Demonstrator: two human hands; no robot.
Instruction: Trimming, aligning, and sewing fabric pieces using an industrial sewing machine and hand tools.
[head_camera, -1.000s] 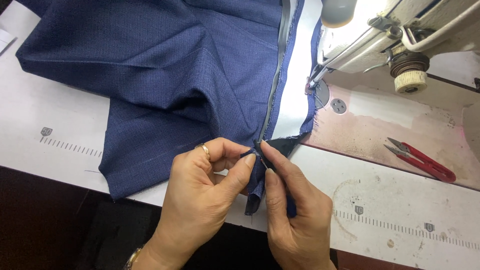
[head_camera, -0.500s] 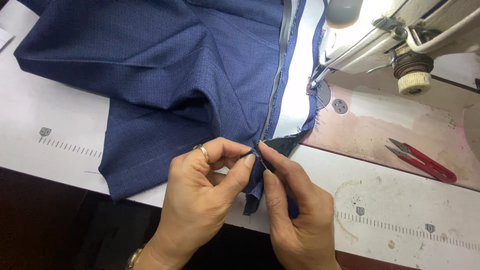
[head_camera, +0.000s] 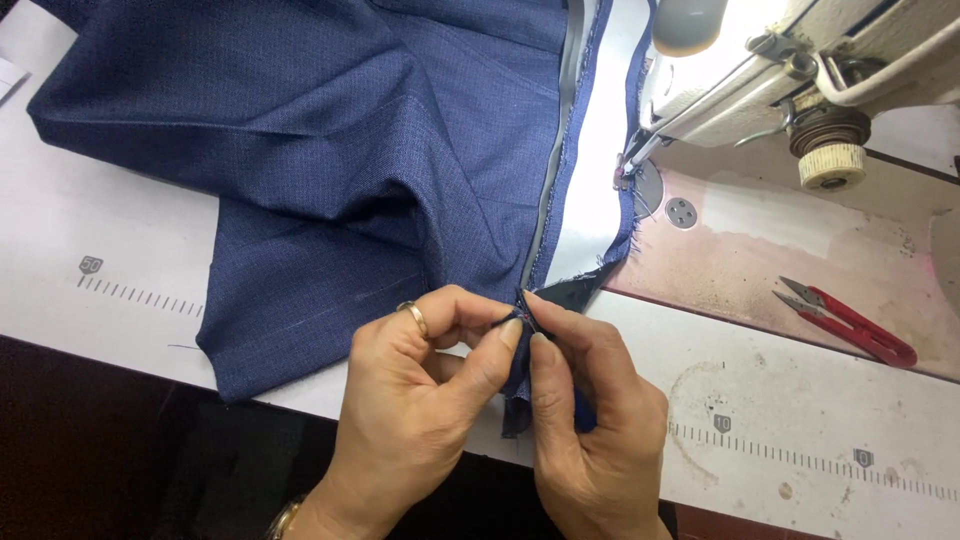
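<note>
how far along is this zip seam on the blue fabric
Done: the zip already lies along the edge of the blue fabric, running up toward the sewing machine. In hand: left hand and right hand pinch the zip's lower end between the fingers. Left: that end is off the needle plate; the red snips lie untouched.
</note>
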